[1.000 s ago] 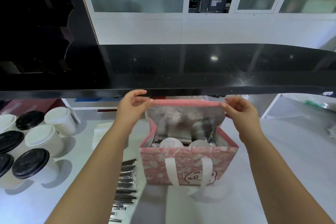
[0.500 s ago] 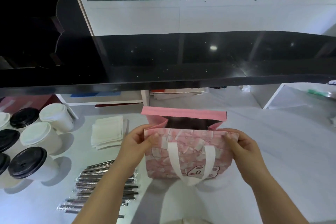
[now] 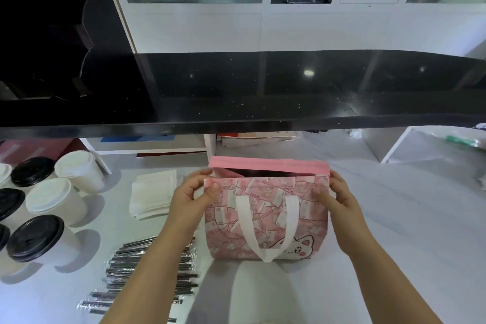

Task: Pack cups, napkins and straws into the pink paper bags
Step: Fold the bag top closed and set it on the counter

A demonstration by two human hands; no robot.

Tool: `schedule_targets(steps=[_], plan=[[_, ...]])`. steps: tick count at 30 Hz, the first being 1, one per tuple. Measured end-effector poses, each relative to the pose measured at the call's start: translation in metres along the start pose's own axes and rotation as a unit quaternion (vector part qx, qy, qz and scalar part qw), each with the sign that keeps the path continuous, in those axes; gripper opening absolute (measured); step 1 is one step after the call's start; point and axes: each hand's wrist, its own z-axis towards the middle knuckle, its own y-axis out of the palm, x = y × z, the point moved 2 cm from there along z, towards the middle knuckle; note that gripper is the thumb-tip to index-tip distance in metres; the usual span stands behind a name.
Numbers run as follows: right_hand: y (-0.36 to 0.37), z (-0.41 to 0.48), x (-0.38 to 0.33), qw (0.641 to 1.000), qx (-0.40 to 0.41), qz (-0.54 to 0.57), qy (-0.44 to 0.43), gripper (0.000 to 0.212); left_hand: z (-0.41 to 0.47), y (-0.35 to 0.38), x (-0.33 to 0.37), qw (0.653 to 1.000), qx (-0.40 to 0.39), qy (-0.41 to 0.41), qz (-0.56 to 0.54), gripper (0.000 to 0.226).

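The pink paper bag [image 3: 265, 216] stands upright on the white table [image 3: 407, 218], in the middle of the view and directly between the two hands. The left hand [image 3: 190, 196] pinches the top left corner of the bag's near wall, with the thumb on the printed front and the other fingers curled behind the edge. The right hand [image 3: 339, 197] pinches the top right corner in the same way, thumb on the front, fingers around the side. Behind the near wall the plain pink rear flap [image 3: 268, 166] rises a little higher, and the opening between them is dark, so what is inside cannot be told. A white handle [image 3: 265, 231] hangs in a loop on the front. Just left of the left hand lies a stack of white napkins [image 3: 155, 194]. Wrapped straws [image 3: 147, 273] lie under the left forearm. Further left stand the cups [image 3: 55, 200], some with white lids and some with black. A black counter [image 3: 236, 92] overhangs the far side.
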Motion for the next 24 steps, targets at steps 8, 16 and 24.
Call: schedule_targets(steps=[8,16,24], plan=[[-0.003,0.016,-0.001,0.999,0.012,0.049,-0.013,0.020,0.028,0.004,0.015,0.997,-0.052,0.040,0.042,0.010],[-0.005,0.022,0.004,0.991,0.102,0.049,-0.077,0.027,0.031,0.001,0.011,0.998,0.048,0.039,-0.011,0.045],[-0.012,0.013,-0.007,0.830,0.054,-0.418,-0.366,0.040,0.023,-0.006,0.024,0.938,-0.016,0.219,0.267,0.039]])
